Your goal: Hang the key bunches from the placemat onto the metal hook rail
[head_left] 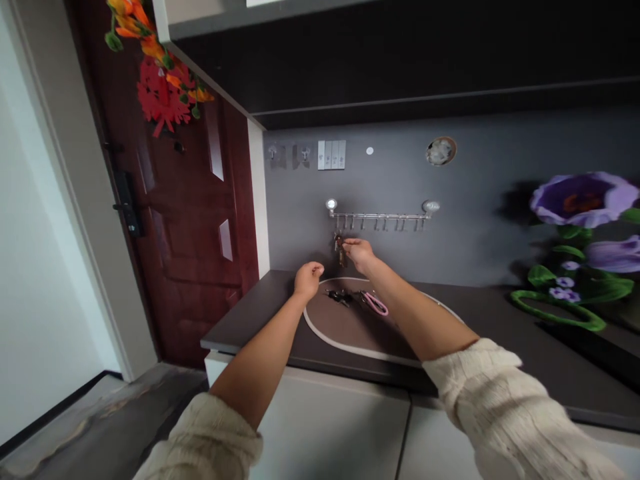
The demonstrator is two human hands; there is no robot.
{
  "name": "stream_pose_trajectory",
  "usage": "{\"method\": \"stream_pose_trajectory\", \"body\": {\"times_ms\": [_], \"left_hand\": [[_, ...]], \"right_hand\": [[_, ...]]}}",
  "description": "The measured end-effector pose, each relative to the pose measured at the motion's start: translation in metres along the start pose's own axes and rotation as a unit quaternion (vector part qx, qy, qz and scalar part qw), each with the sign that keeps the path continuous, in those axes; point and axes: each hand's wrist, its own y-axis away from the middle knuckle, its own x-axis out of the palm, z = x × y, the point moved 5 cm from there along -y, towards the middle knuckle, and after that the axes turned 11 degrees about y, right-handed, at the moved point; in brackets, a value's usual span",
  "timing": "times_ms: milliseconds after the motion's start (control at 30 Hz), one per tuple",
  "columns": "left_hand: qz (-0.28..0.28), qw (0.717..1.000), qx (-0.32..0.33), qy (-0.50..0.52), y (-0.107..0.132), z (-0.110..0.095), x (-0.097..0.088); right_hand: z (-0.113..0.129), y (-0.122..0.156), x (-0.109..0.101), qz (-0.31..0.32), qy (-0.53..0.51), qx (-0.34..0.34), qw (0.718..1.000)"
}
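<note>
Cream knit sleeves [520,407] crowd the foreground; the right forearm [420,310] hides part of a rounded, pale-rimmed mat [350,335] bearing dark keys [342,298] and a pink loop [376,305]. Below the left end of a shiny hook rail [380,217], the right hand [359,253] pinches metal keys [341,255]; the left hand [309,277] has its fingertips pressed together. Velvety purple flowers [583,198] stand rightward.

upper keys [342,257]: perhaps brownish | strap [381,309]: pink | mat [345,333]: brown, pale-edged | sleeves [505,393]: cream, ribbed

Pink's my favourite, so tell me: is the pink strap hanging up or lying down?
Lying down: the pink strap rests on the rounded mat, below the hook rail.
</note>
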Motion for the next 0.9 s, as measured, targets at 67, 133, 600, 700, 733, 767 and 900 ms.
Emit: {"method": "stream_pose_trajectory", "body": {"times_ms": [67, 133, 600, 700, 733, 767, 900], "left_hand": [[0.028, 1.000, -0.004, 0.003, 0.003, -0.002, 0.002], [0.067, 0.998, -0.008, -0.002, 0.008, -0.005, 0.005], [0.283, 0.941, 0.128, -0.135, 0.025, -0.010, 0.019], [0.282, 0.937, 0.143, -0.148, 0.025, -0.010, 0.021], [0.281, 0.936, 0.146, -0.151, 0.025, -0.011, 0.021], [0.281, 0.936, 0.146, -0.155, 0.025, -0.012, 0.021], [0.267, 0.939, 0.139, -0.166, 0.026, -0.015, 0.020]], "right_hand": [[-0.003, 0.013, -0.006, 0.013, 0.011, 0.000, 1.000], [-0.008, 0.025, -0.012, 0.030, 0.024, -0.003, 0.999], [-0.042, 0.066, -0.033, 0.034, 0.320, -0.176, 0.930], [-0.042, 0.069, -0.030, 0.051, 0.331, -0.192, 0.922], [-0.043, 0.070, -0.030, 0.055, 0.329, -0.194, 0.923], [-0.044, 0.070, -0.030, 0.057, 0.324, -0.194, 0.924], [-0.047, 0.070, -0.032, 0.051, 0.310, -0.178, 0.933]]}}
